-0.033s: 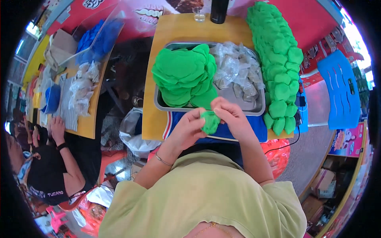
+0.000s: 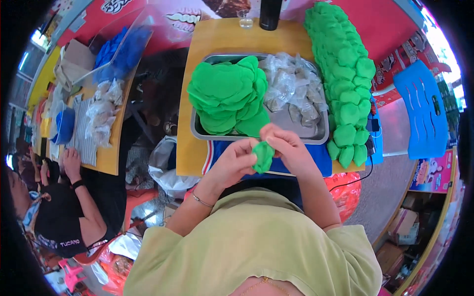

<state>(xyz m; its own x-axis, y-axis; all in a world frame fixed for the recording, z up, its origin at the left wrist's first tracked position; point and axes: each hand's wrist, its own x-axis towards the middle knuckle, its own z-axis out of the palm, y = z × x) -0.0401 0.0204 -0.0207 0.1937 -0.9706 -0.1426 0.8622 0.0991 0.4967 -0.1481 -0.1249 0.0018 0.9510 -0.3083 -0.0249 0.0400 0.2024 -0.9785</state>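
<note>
In front of my chest, both hands are closed on a small green bundle [image 2: 264, 159] with a folded, crumpled surface. My left hand [image 2: 231, 163] pinches its left side between thumb and fingers, and my right hand [image 2: 288, 147] pinches its upper right edge. Whatever lies inside the bundle is hidden. Just beyond my hands stands a metal tray [image 2: 323, 140]. On its left half lies a stack of thin, flat green rounds [image 2: 219, 89]. Its right half holds a heap of clear plastic packets [image 2: 291, 86] with brownish-grey contents.
Plump green bundles [image 2: 348, 93] are heaped in a long row along the table's right side. A dark bottle [image 2: 270, 15] and a clear cup [image 2: 245, 20] stand at the back. A blue chair [image 2: 422, 111] is at the right; a person [image 2: 64, 217] sits at another table on the left.
The green bundle has turned slightly between my fingers and shifted a little right and down. The fingers of both hands have moved slightly around it.
</note>
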